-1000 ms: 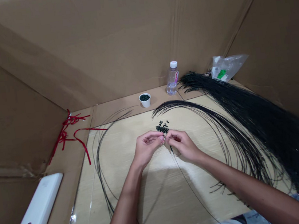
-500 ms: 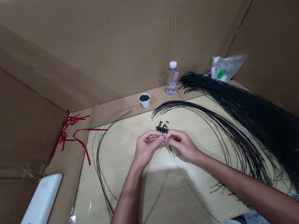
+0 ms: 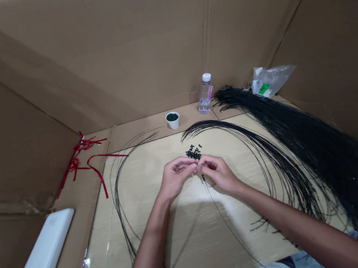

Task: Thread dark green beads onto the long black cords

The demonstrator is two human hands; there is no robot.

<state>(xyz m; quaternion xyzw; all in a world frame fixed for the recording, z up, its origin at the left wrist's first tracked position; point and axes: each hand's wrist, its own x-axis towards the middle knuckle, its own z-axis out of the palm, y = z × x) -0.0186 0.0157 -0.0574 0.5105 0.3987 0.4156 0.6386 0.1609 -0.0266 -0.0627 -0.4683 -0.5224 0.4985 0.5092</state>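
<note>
My left hand and my right hand meet fingertip to fingertip over the board, both closed in a pinch. A thin dark cord strung with a few dark green beads hangs from my right fingers and runs down toward the front edge. Whatever sits between my left thumb and fingers is too small to make out. Just beyond the fingertips lies a loose pile of small dark green beads.
A white cup of beads and a bottle stand at the back. Black cords spread across the right, near a plastic bag. Thin cords curve at left. Red ribbons and a white power bank lie farther left.
Almost nothing differs. Both hands keep their pinch at the same place, and the view has shifted very slightly.
</note>
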